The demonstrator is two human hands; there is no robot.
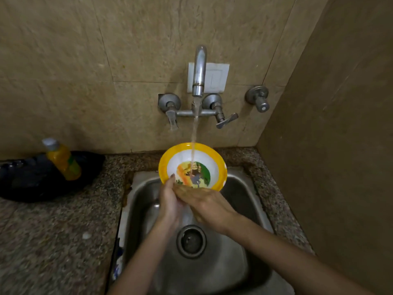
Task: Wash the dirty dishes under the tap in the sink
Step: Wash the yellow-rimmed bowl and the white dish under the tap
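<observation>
A yellow-rimmed bowl (192,166) with a white inside and a coloured picture at its bottom is tilted toward me over the steel sink (240,188). Water runs from the wall tap (199,71) straight into the bowl. My left hand (170,201) grips the bowl's near left rim, thumb inside the bowl. My right hand (207,204) lies across the near rim with its fingers reaching left, over the left hand's fingers; I cannot tell whether they curl round the rim. The sink drain (191,241) sits below the hands.
A yellow dish-soap bottle (62,159) stands on a black bag (27,177) at the left of the speckled granite counter (53,241). Two tap handles (225,120) and a separate valve (258,99) stick out of the tiled wall. A side wall rises close on the right.
</observation>
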